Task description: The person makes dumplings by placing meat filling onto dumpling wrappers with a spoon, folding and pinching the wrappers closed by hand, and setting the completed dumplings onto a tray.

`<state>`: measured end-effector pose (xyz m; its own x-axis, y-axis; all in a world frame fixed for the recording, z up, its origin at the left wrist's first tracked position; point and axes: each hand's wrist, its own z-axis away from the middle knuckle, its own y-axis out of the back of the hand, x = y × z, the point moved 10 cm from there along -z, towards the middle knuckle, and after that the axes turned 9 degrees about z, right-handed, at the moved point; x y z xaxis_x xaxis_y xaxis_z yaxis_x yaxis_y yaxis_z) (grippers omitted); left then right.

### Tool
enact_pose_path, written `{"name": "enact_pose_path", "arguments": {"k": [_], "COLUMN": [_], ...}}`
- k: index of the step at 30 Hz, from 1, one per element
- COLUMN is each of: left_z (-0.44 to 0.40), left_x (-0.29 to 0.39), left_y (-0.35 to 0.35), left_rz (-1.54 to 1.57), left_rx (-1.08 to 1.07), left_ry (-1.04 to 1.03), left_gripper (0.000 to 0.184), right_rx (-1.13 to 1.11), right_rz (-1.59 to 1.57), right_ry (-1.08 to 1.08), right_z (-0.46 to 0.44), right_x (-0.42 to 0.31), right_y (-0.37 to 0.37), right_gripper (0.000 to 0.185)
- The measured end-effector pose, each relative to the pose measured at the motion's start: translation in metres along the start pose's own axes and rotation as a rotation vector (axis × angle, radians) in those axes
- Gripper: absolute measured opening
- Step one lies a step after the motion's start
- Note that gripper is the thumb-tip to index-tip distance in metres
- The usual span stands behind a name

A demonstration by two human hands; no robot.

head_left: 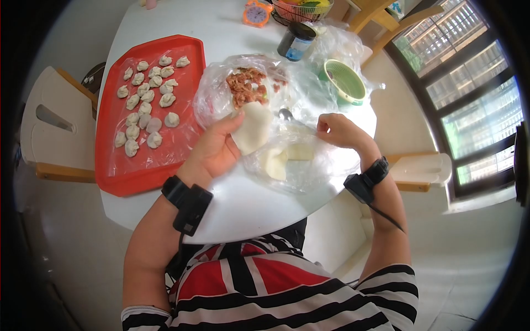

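Note:
In my left hand (217, 144), between thumb and fingers, is a pale, round dumpling wrapper (254, 128). My right hand (343, 131) is closed, its fingers curled round the handle of a metal spoon (285, 114), whose bowl points left. Behind the wrapper lies reddish minced meat filling (245, 85) on a clear plastic bag (212, 91). Nearer to me, more wrappers (279, 161) lie folded over in another clear plastic bag (295, 179). Part of the filling is hidden by the raised wrapper.
At left, a red tray (113, 179) carries several folded dumplings (146, 96) on plastic film. Further back stand a dark-lidded jar (296, 41), a green basket (345, 81), an orange clock (257, 13) and a wire fruit basket (302, 12). Chairs (66, 124) flank the white table (243, 207).

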<state>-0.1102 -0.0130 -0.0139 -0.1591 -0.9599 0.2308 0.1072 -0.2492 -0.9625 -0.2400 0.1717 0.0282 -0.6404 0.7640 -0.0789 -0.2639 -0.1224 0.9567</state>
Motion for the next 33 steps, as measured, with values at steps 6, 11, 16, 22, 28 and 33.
{"name": "enact_pose_path", "arguments": {"k": [6, 11, 16, 22, 28, 33], "left_z": [0.003, 0.002, 0.004, 0.006, 0.005, 0.008], "left_x": [-0.006, -0.015, -0.02, -0.019, -0.025, -0.031], "left_y": [-0.005, -0.001, -0.005, -0.012, -0.006, -0.011], "left_rz": [-0.017, -0.065, -0.071, -0.109, -0.105, -0.168], "left_rx": [-0.033, 0.005, -0.006, -0.063, -0.013, -0.036], "left_ry": [0.031, 0.055, 0.06, 0.051, 0.097, 0.15], "left_gripper": [0.034, 0.034, 0.038, 0.043, 0.041, 0.039], "right_rx": [0.29, 0.601, 0.63, 0.574, 0.408, 0.475], "right_rz": [-0.031, -0.007, -0.042, -0.261, -0.597, -0.47], "right_ry": [0.018, 0.101, 0.076, 0.031, -0.036, -0.006], "right_z": [0.008, 0.013, -0.014, -0.035, -0.034, -0.048], "right_x": [-0.014, -0.035, -0.036, -0.033, -0.046, -0.046], "right_y": [0.037, 0.072, 0.061, 0.038, 0.034, 0.032], "right_gripper": [0.011, 0.01, 0.011, 0.015, 0.012, 0.012]}}
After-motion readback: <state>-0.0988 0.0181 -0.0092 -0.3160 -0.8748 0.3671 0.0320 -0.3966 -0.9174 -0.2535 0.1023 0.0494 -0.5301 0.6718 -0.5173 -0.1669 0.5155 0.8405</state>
